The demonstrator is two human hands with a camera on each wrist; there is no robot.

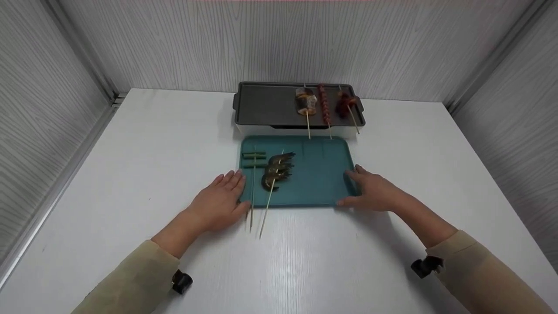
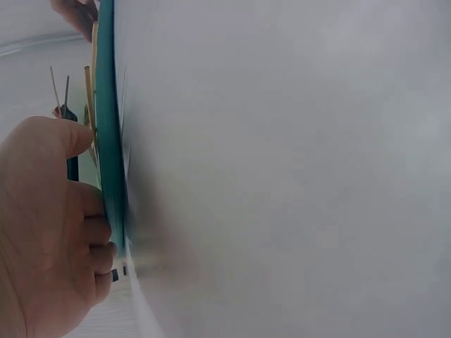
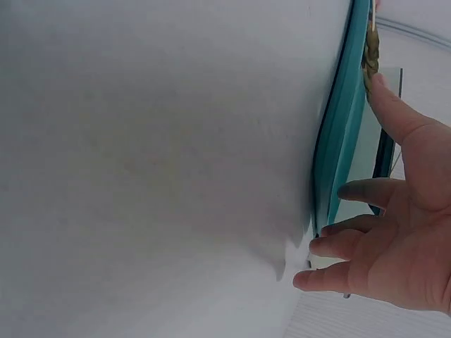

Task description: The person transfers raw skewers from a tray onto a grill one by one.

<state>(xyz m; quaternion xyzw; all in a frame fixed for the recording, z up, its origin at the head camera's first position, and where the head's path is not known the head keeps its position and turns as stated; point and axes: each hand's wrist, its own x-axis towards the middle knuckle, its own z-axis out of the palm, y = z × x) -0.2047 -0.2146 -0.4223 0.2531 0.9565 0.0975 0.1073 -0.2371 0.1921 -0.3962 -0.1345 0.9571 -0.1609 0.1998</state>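
Note:
A teal tray (image 1: 316, 179) lies flat on the white table. My left hand (image 1: 218, 205) is at its left edge, fingers extended forward along the side, thumb by the near corner. My right hand (image 1: 372, 192) is at the right edge with spread fingers; in the right wrist view its index fingertip (image 3: 349, 191) comes up to the tray's side. On the tray's left half lie a skewer of green vegetable pieces (image 1: 254, 165) and a skewer of shrimp (image 1: 278, 170). Their sticks stick out over the near edge, beside my left thumb.
Behind the tray stands a grill with a dark plate (image 1: 268, 104). Across its right half lie a browned, pale skewer (image 1: 306, 102), a skewer of red round pieces (image 1: 324, 104) and a dark red skewer (image 1: 344, 106). Grey wood-grain panels (image 1: 279, 43) enclose the table.

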